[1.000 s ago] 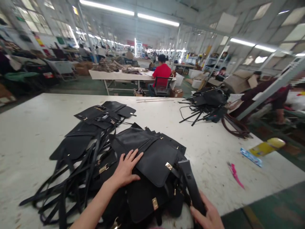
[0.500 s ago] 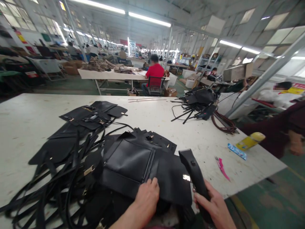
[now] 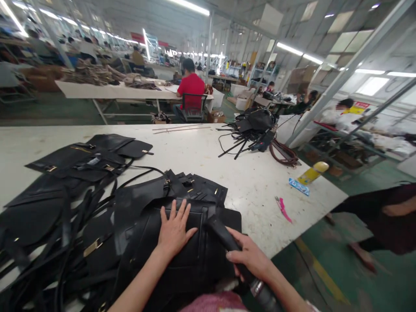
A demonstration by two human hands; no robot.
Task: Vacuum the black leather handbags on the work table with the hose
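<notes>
Left hand [image 3: 173, 232] rests spread-fingered on a black bag [image 3: 191, 255]; right hand [image 3: 250, 258] grips a tool [image 3: 221, 232], perhaps touching the bag.

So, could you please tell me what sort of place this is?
Probably a bag-making workshop: black bags with straps lie heaped on the worktable, brownish material is piled on another table, and a person in red sits there.
</notes>
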